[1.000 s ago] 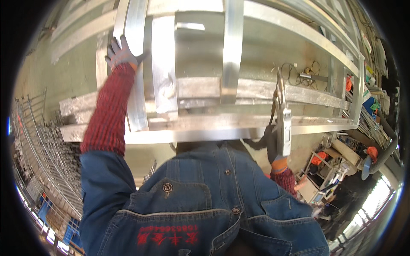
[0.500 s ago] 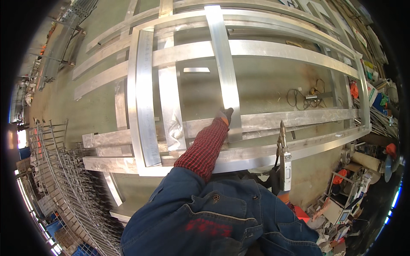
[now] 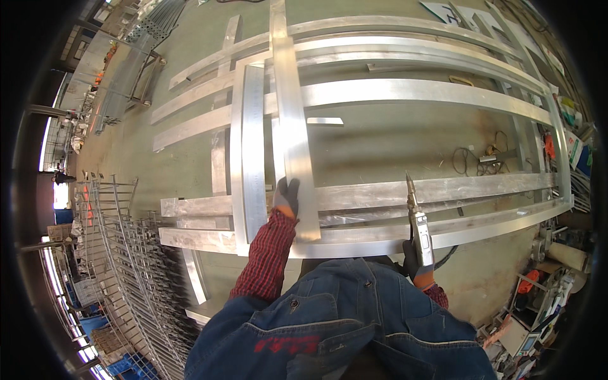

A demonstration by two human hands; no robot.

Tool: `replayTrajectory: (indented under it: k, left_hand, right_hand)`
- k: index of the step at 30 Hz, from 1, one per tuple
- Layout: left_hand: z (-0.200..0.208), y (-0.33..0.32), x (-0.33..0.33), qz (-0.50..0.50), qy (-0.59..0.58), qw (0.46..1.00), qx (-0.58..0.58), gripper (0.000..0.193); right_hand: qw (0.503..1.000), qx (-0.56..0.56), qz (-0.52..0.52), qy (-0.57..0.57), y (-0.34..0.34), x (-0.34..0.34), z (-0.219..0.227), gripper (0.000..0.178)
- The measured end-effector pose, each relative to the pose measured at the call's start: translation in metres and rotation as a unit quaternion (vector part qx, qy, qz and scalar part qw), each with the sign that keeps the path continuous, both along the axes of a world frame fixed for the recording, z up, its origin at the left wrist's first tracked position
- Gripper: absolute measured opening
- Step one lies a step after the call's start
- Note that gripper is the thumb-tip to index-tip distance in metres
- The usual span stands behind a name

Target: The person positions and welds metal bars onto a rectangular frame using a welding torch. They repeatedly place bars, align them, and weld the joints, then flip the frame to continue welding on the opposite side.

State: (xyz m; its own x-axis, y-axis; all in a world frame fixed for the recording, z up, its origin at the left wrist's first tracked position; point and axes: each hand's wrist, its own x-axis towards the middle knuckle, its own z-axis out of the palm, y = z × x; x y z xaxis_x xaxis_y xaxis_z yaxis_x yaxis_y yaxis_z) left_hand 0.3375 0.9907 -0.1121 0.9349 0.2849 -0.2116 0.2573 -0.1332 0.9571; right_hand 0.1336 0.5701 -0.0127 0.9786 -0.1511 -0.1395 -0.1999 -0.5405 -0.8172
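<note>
My left hand, in a dark glove with an orange cuff, is closed on the left edge of a loose flat metal bar. The bar lies slightly aslant across a large rectangular frame of silvery metal tubes. Just left of it, a fixed upright runs alongside the frame's left end. My right hand, gloved too, is wrapped round a handheld welding torch. The torch's pointed nozzle aims away from me over the near rails and touches nothing I can see.
The frame rests on crossing metal beams. A stack of metal racks stands at the left; bundled tubes lie on a rack far left. A coiled cable and tool lie on the floor within the frame. Clutter fills the right.
My left hand has slid the loose bar leftward, close to the frame's left upright. My right hand and the torch show more fully, and the whole view has shifted.
</note>
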Motion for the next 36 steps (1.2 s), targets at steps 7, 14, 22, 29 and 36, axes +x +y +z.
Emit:
replayTrajectory:
  k: [7, 14, 22, 29, 36]
  left_hand:
    - [0.007, 0.062, -0.033, -0.019, 0.108, 0.989, 0.095, 0.049]
    - [-0.026, 0.094, -0.016, -0.069, 0.093, 0.980, 0.161, 0.053]
    - [-0.011, 0.091, -0.012, -0.070, 0.138, 0.975, 0.161, 0.058]
    - [0.004, 0.090, -0.010, -0.083, 0.149, 0.977, 0.130, 0.060]
    - [0.002, 0.091, -0.010, -0.105, 0.130, 0.964, 0.208, 0.061]
  right_hand:
    - [0.996, 0.068, -0.044, -0.027, 0.056, 0.027, 0.033, 0.023]
    - [0.988, -0.079, 0.020, -0.129, 0.119, 0.001, 0.008, 0.027]
    - [0.992, -0.085, 0.022, -0.086, 0.175, -0.031, -0.022, 0.057]
    - [0.995, -0.066, 0.035, -0.063, 0.174, -0.015, 0.001, 0.051]
    - [0.999, 0.035, 0.002, -0.024, 0.163, -0.003, 0.003, 0.054]
